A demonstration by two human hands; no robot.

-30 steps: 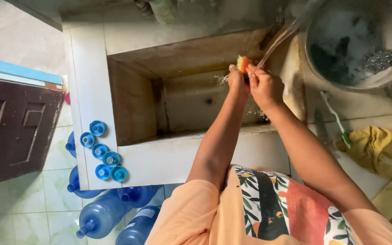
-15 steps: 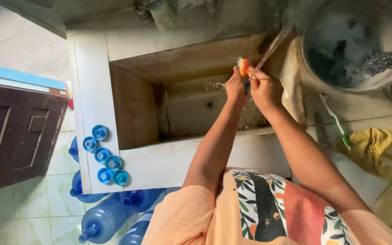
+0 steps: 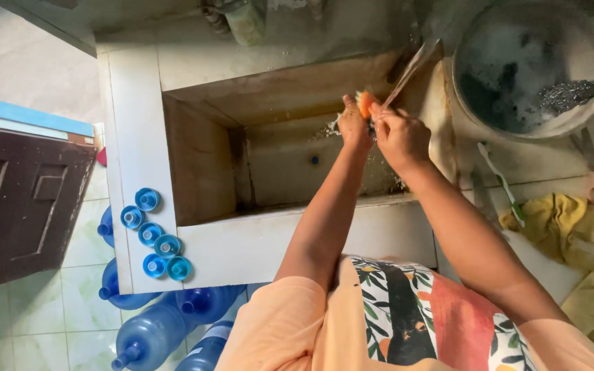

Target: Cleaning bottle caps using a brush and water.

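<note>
Knife: long thin blade (image 3: 410,69) slanting up and away from my hands, over the far right corner of the sink (image 3: 207,172).
Handling: I judge it stiff, light and slippery, since it looks wet; the edge is the hazard, so the handle is the place to take it.
Right hand (image 3: 401,137): my grip is clenched at the near end of the knife, the handle hidden inside my fist.
Sponge: small orange piece (image 3: 364,103) touching the blade near its base; soft and squashy by my guess.
Left hand (image 3: 353,127): fingers pinched around the sponge, just beside my right hand.
Blade and grip: the blade sticks out beyond my right fist, towards the basin (image 3: 586,103) of foamy water on the worktop.
Nearby: blue caps (image 3: 156,237) on the sink ledge, blue bottles (image 3: 152,330) on the floor.
</note>
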